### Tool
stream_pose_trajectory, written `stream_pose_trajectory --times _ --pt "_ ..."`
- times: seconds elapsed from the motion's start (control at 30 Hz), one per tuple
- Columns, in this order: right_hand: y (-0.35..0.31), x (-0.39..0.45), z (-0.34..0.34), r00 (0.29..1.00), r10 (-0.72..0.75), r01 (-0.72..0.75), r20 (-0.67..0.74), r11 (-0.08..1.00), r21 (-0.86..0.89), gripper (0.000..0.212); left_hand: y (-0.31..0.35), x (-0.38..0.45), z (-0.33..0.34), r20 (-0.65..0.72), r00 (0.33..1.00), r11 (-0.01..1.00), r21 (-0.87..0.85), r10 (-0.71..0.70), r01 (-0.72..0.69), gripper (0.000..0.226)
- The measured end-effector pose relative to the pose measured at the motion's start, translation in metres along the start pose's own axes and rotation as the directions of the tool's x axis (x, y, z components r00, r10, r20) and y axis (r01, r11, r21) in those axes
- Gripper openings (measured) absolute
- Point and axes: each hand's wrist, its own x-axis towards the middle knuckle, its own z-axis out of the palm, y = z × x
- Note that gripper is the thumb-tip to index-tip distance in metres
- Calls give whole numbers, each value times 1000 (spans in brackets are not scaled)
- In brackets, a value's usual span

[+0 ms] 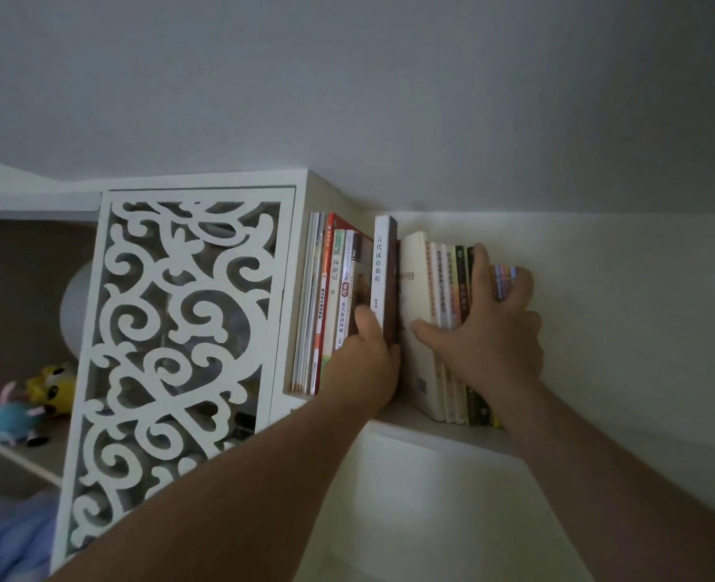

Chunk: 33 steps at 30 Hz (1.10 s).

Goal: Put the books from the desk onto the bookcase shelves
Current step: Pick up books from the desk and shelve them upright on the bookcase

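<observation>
The left grip (366, 354) pinches the white-spined book (384, 279) low down, thumb on its left face, fingers behind, the book upright on the bookcase shelf (414, 422). Just right of it, the right grip (490, 325) lies spread, fingers straight, pressing the cream books (421, 296) rightward. Left of the held book stands a red-spined row (326, 304) against the fretwork panel (179, 329).
</observation>
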Motion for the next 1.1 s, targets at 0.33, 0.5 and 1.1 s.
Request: stream_pose_trajectory --times 0.33,0.5,1.1 --pt "-4 -2 -2 1000 11 -11 20 1000 9 127 -13 -7 1 2 1000 992 -126 24 -24 31" --pt "1 -1 2 1000 9 -10 18 999 31 128 -15 -6 1 17 1000 990 -137 16 -13 32" --pt "72 -31 5 966 22 -174 256 790 588 126 -10 -15 6 -71 997 996 -81 -40 34 41"
